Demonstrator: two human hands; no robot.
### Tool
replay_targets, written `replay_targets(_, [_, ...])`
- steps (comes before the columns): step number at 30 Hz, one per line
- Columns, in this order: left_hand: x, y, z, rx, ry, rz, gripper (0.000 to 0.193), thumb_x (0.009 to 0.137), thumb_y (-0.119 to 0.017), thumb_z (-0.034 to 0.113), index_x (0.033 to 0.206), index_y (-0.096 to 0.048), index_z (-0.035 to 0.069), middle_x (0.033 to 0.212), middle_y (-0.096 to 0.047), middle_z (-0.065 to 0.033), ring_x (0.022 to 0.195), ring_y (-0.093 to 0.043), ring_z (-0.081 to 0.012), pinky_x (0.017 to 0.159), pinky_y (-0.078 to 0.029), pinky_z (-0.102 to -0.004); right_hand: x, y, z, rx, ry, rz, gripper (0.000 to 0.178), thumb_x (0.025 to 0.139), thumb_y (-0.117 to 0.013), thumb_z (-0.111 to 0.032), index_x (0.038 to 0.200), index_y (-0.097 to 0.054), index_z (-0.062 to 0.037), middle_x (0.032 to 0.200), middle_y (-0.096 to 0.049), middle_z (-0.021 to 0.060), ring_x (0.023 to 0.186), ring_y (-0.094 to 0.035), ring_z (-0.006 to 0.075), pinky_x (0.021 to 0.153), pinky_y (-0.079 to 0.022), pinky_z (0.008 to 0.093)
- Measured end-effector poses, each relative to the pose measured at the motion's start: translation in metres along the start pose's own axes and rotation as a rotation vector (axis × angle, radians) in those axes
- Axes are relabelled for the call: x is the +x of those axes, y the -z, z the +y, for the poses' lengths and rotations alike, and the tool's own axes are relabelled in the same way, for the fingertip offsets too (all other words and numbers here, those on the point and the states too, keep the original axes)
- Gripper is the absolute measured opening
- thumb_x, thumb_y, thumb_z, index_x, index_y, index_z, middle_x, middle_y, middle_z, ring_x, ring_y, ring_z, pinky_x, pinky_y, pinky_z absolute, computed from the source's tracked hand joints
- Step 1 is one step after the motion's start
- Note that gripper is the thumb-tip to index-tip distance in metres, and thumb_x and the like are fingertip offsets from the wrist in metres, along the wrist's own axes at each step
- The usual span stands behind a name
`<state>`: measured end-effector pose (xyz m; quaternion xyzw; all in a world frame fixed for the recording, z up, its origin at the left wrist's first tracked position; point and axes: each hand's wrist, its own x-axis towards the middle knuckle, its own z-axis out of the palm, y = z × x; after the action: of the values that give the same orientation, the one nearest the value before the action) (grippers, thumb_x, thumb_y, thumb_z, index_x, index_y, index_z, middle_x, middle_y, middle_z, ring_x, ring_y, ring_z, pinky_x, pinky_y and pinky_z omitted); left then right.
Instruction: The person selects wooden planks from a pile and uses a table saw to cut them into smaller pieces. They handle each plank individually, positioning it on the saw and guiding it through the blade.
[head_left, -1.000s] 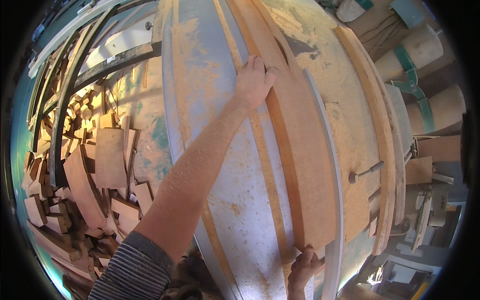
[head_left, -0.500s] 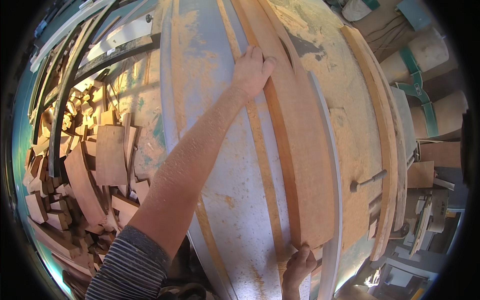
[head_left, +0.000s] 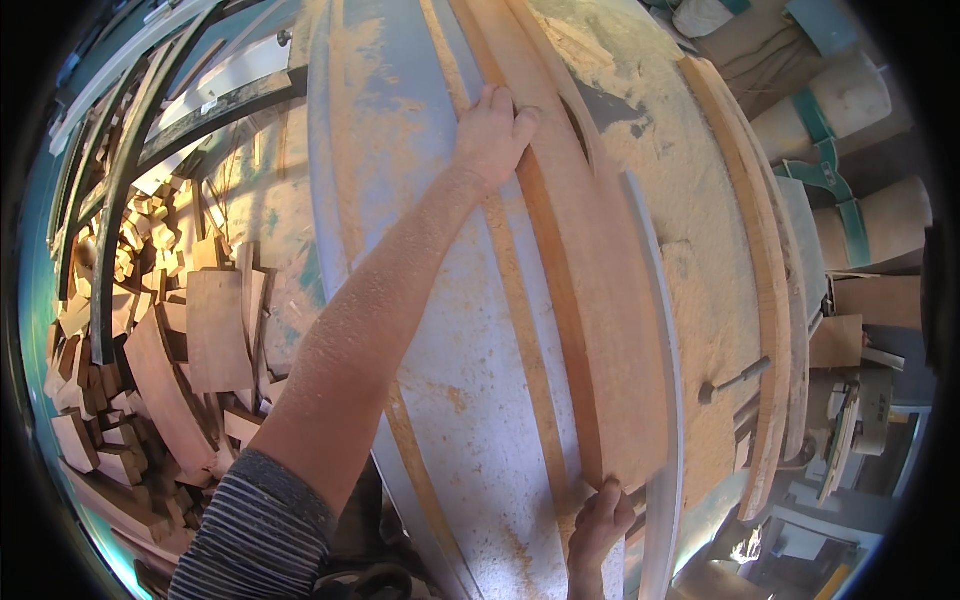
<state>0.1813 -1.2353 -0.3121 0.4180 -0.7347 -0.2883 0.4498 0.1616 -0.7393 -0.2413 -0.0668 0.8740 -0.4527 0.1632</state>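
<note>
A long, thick wooden board (head_left: 625, 400) lies lengthwise on a pale metal machine table (head_left: 460, 440), beside a straight metal fence (head_left: 660, 300) on its right. With my left arm stretched out, my left hand (head_left: 495, 135) grips the board's left edge at the far part, fingers over the edge and thumb toward the top face. Close to me, my right hand (head_left: 600, 525) is closed at the near end of the board, thumb and curled fingers against its corner. The board's far end runs out of view at the top. A narrower wood strip (head_left: 560, 75) lies along its right side there.
Wood offcuts (head_left: 220, 330) are heaped on the left, under dark metal rails (head_left: 125, 200). Sawdust covers the surface right of the fence, where a dark-handled tool (head_left: 735, 380) lies. Long beams (head_left: 755, 220) border that side. Large pale ducts (head_left: 870, 220) stand beyond.
The view has turned slightly. Both hands keep their grip, and the board appears to have slid a little away from me along the fence.
</note>
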Motion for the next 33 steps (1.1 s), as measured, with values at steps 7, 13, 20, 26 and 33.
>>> replay_targets(7, [0.019, -0.003, -0.015, -0.007, -0.004, -0.002, 0.042, 0.097, -0.048, 0.038, 0.108, -0.057, -0.002, 0.114, -0.057, -0.0242, 0.103, -0.06, -0.044, 0.094, -0.049, -0.051, 0.003, -0.017, -0.018, 0.002, -0.027, 0.004, 0.046, 0.102, -0.058, -0.037, 0.069, -0.052, -0.0047, 0.056, -0.041, -0.0038, 0.048, -0.034, 0.0044, 0.042, -0.025, 0.025])
replay_targets(13, [0.037, -0.001, -0.031, 0.021, -0.018, -0.024, 0.045, 0.097, -0.048, 0.04, 0.109, -0.059, -0.001, 0.115, -0.057, -0.0236, 0.104, -0.06, -0.0441, 0.094, -0.049, -0.0506, 0.009, -0.033, -0.028, -0.023, 0.004, -0.005, 0.05, 0.104, -0.056, -0.039, 0.065, -0.045, -0.0109, 0.053, -0.037, -0.0045, 0.044, -0.032, 0.0041, 0.038, -0.023, 0.025])
replay_targets(20, [0.053, 0.0, -0.04, -0.003, 0.018, -0.014, 0.047, 0.099, -0.048, 0.042, 0.108, -0.058, -0.003, 0.116, -0.057, -0.0233, 0.105, -0.06, -0.0442, 0.095, -0.047, -0.0518, 0.011, -0.052, -0.042, -0.034, 0.039, -0.01, 0.046, 0.104, -0.057, -0.04, 0.073, -0.056, -0.0061, 0.056, -0.04, -0.0047, 0.046, -0.035, 0.0041, 0.04, -0.026, 0.0244])
replay_targets(26, [0.067, 0.003, -0.042, -0.013, 0.055, -0.034, 0.045, 0.099, -0.049, 0.041, 0.105, -0.056, -0.003, 0.115, -0.057, -0.0242, 0.106, -0.058, -0.0458, 0.094, -0.045, -0.0544, 0.018, -0.06, -0.041, -0.033, 0.106, -0.018, 0.046, 0.103, -0.059, -0.045, 0.083, -0.064, -0.0035, 0.061, -0.046, -0.0036, 0.05, -0.039, 0.0038, 0.042, -0.03, 0.0224])
replay_targets(33, [0.077, -0.007, -0.055, -0.001, 0.037, -0.062, 0.045, 0.1, -0.05, 0.041, 0.106, -0.056, -0.004, 0.119, -0.057, -0.0281, 0.112, -0.055, -0.0491, 0.098, -0.043, -0.0553, 0.017, -0.07, -0.061, -0.167, 0.064, 0.03, 0.05, 0.102, -0.059, -0.043, 0.081, -0.066, 0.0022, 0.064, -0.054, 0.0021, 0.058, -0.051, 0.0104, 0.052, -0.04, 0.0302])
